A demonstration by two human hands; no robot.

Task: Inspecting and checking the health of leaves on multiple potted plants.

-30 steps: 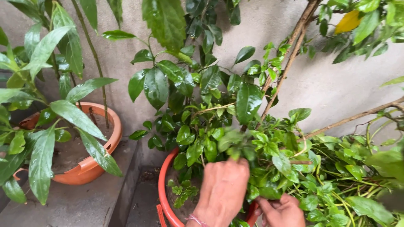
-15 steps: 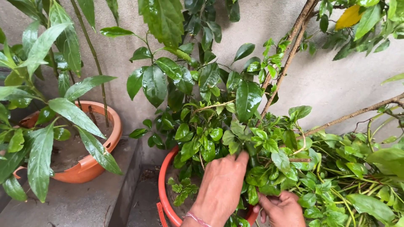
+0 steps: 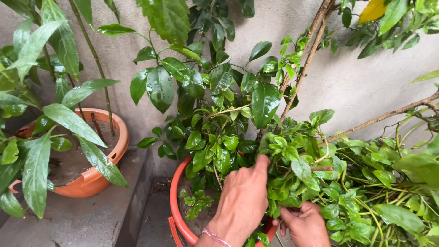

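Left hand (image 3: 242, 201): back toward the camera, fingers pushed up into the leafy shrub (image 3: 274, 155); index finger extended along a stem. Grip: cannot tell whether closed on a stem, the fingertips are hidden in the leaves. A thin pink band sits at the wrist.
Right hand (image 3: 304, 224): low at the frame edge, under the foliage; fingers curled shut around a bunch of green stems at the plant's base.
Shrub location: rooted in the red pot (image 3: 176, 206), whose rim shows left of the left hand; most of the pot is hidden behind hands and leaves.
Obstructions: wet, glossy leaves crowd above and to the right of both hands; two bare brown branches (image 3: 306, 59) cross diagonally toward the top right.
Surroundings: orange pot (image 3: 114, 137) stands on a concrete ledge (image 3: 91, 219) at left, well apart from the red pot, holding a long-leaved plant (image 3: 45, 114). Grey plastered wall (image 3: 356, 87) behind. One yellow leaf (image 3: 372, 10) at top right.
Change from half a second ago: left hand sits slightly higher and deeper in the foliage; leaf cluster beside its index finger is lifted and shifted right. Right hand keeps its hold at the base. Pots unmoved.
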